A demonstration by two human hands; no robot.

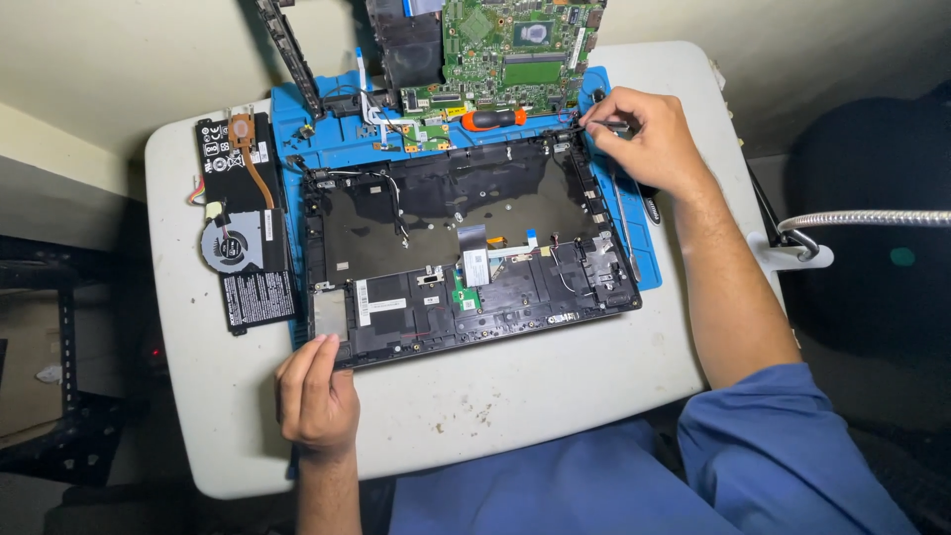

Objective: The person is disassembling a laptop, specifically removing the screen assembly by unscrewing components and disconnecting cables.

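Far left on the white rounded table (555,396) I see a black flat battery pack (253,213), w/ a round grey cooling fan and copper heat pipe (231,243) lying on top of it. Just right of that, my left hand (315,391) sits at the near-left corner of the opened black plastic laptop base (466,248); fingers half-curled, tips touching the edge by a bare metal plate, not closed round anything. The base lies flat across a blue rubber work mat (297,119), approx. mid-table, loose cables and a pale ribbon strip showing inside it. Beyond it, far side: an orange-handled screwdriver (492,119) on the mat, and a green circuit board (515,50) propped past the mat's far edge. Right side: my right hand (644,139) is over the base's far-right corner, thumb and forefinger pinched narrow on a thin dark tool (604,125), tip pointing left at the hinge area. Can't tell what kind of tool. Far right, a bendy metal lamp neck (872,218).
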